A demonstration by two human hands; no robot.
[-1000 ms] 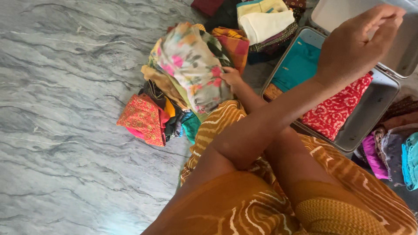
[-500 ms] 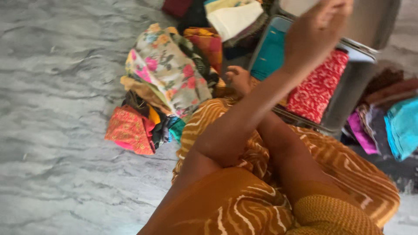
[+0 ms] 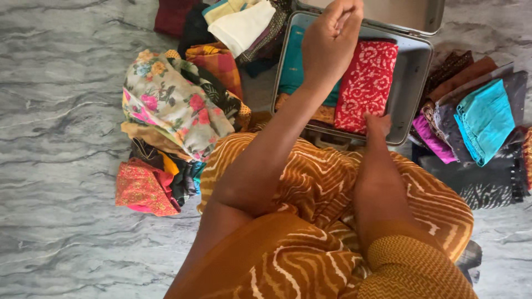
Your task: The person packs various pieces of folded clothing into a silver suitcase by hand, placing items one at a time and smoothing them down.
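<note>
My left hand [image 3: 331, 41] is raised over an open grey metal case [image 3: 413, 83], its fingers pinched together near the lid [image 3: 388, 12], with nothing visible in them. My right hand [image 3: 378, 124] lies at the case's near rim, fingertips resting on the near end of a folded red cloth with a white print [image 3: 367, 77]. A teal folded cloth [image 3: 291, 69] and an ochre one lie beside it inside the case. I sit on the floor in an orange striped garment [image 3: 310, 182].
To the left of the case stands a pile of folded clothes topped by a floral cloth [image 3: 166, 105], with a red embroidered piece [image 3: 141, 188] at its foot. A cream cloth [image 3: 241, 25] lies behind. Turquoise [image 3: 485, 119], purple and dark clothes lie on the right. The floor is grey marble [image 3: 61, 111].
My right hand left the floral pile and came across to the red cloth in the case. My left hand stayed raised over the case, and the view swung right.
</note>
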